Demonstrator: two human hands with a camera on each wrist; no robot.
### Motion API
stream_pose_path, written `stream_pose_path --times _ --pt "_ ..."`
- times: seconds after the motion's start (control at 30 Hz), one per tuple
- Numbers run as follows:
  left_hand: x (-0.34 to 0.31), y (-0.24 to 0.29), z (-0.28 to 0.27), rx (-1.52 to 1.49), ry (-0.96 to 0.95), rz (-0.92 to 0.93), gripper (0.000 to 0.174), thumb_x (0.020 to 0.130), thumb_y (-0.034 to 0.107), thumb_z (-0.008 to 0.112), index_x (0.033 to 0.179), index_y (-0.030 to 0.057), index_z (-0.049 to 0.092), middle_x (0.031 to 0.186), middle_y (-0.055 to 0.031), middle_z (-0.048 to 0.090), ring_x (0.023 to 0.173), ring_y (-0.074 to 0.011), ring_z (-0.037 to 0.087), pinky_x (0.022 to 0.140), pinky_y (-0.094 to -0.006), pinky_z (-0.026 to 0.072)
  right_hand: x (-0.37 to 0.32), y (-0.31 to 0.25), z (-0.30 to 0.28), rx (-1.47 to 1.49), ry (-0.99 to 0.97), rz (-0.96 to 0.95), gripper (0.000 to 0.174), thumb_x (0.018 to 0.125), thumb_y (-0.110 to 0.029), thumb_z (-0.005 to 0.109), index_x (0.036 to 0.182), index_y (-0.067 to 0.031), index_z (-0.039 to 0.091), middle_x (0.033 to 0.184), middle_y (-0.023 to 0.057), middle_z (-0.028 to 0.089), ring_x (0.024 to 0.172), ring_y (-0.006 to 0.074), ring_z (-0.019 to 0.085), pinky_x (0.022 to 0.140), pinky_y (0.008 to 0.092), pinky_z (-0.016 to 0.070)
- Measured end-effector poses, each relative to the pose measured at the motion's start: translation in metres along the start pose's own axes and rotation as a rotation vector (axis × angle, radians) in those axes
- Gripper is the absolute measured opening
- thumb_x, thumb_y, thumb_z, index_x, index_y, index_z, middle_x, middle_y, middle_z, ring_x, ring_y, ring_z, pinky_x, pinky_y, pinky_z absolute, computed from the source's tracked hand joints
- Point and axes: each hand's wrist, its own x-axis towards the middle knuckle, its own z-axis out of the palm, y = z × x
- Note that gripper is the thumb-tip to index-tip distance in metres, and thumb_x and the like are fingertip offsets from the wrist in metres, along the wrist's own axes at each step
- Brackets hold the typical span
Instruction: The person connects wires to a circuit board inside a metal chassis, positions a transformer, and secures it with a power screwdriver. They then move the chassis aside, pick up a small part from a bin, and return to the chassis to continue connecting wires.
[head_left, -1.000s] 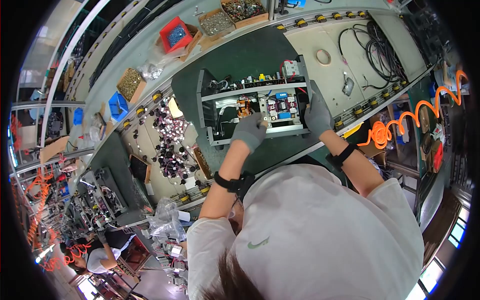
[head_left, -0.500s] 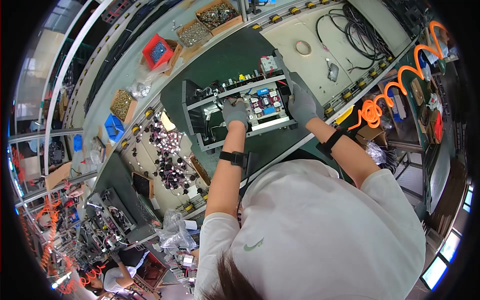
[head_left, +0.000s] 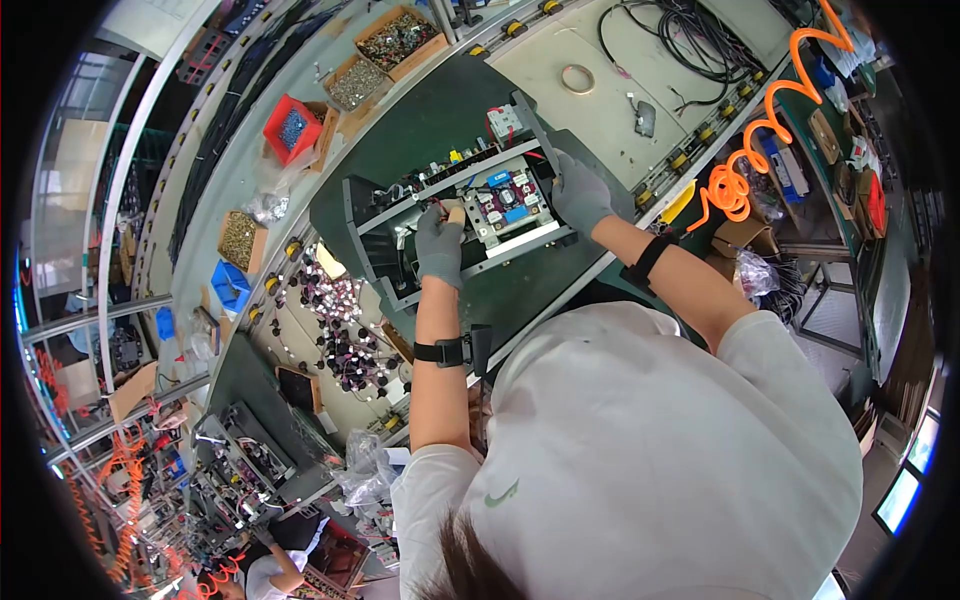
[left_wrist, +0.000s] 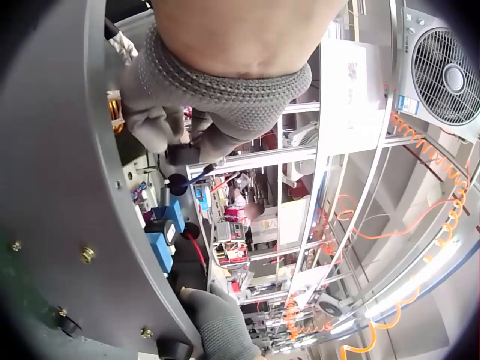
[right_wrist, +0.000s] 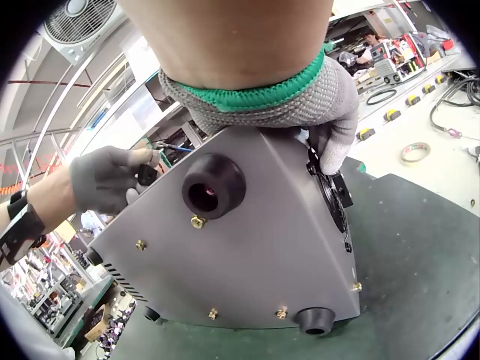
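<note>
A grey metal equipment chassis (head_left: 525, 241) sits tilted on the dark green bench mat, its open side showing a circuit board (head_left: 505, 203) with blue components. My gloved left hand (head_left: 438, 248) reaches into its left part, beside the board. In the right wrist view, that left hand (right_wrist: 105, 180) pinches a small black piece (right_wrist: 147, 175) between thumb and fingers. My gloved right hand (head_left: 585, 195) grips the chassis's right end, fingers curled over the edge by a black fan grille (right_wrist: 330, 199). Black rubber feet (right_wrist: 214, 186) and brass screws dot the underside.
Wiring with black connectors (head_left: 345, 340) lies left of the mat. Beyond are a red bin (head_left: 292, 130), a blue bin (head_left: 230, 286) and boxes of small hardware (head_left: 400, 42). A tape roll (head_left: 577, 79) and black cables (head_left: 690, 60) lie right; an orange coiled hose (head_left: 728, 190) hangs nearby.
My left hand has moved from the chassis's front rail, by the board, to the left part inside. The right hand keeps its hold on the right end. The head view has shifted.
</note>
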Motion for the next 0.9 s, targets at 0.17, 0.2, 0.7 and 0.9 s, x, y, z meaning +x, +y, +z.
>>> stream_pose_path --times 0.17,0.2,0.7,0.9 --pt "0.005 -0.031 0.002 -0.395 -0.120 -0.039 0.030 0.087 0.000 0.053 0.117 -0.0026 0.053 0.110 -0.0105 0.057 0.091 -0.0189 0.060 0.079 -0.0255 0.0515 0.001 0.001 0.002 -0.024 -0.017 0.024 0.049 0.084 -0.018 0.048 0.132 -0.0118 0.038 0.112 0.0158 0.056 0.099 0.0340 0.057 0.085 0.0431 0.0463" --pt "0.005 -0.033 0.003 -0.465 -0.108 -0.061 0.029 0.087 -0.002 0.052 0.116 -0.0016 0.053 0.108 -0.0101 0.057 0.092 -0.0186 0.060 0.077 -0.0254 0.0519 0.000 0.000 0.002 -0.024 -0.013 0.022 0.049 0.084 -0.018 0.048 0.132 -0.0117 0.039 0.112 0.0159 0.055 0.099 0.0340 0.057 0.085 0.0431 0.0463" --pt "0.016 -0.022 0.006 0.083 -0.120 -0.114 0.029 0.081 0.014 0.066 0.107 0.0021 0.061 0.085 -0.0030 0.063 0.068 -0.0083 0.053 0.055 -0.0227 0.0415 -0.002 -0.002 -0.003 0.063 -0.001 0.049 0.046 0.083 -0.022 0.052 0.127 -0.0117 0.044 0.110 0.0158 0.057 0.102 0.0344 0.055 0.088 0.0428 0.0436" --pt "0.045 -0.039 0.034 0.169 0.246 -0.226 0.031 0.083 0.016 0.059 0.108 -0.0022 0.062 0.087 -0.0097 0.067 0.067 -0.0145 0.058 0.061 -0.0290 0.0460 -0.002 -0.002 -0.005 0.062 0.001 0.049 0.045 0.083 -0.023 0.052 0.127 -0.0120 0.046 0.114 0.0138 0.056 0.103 0.0321 0.056 0.088 0.0409 0.0442"
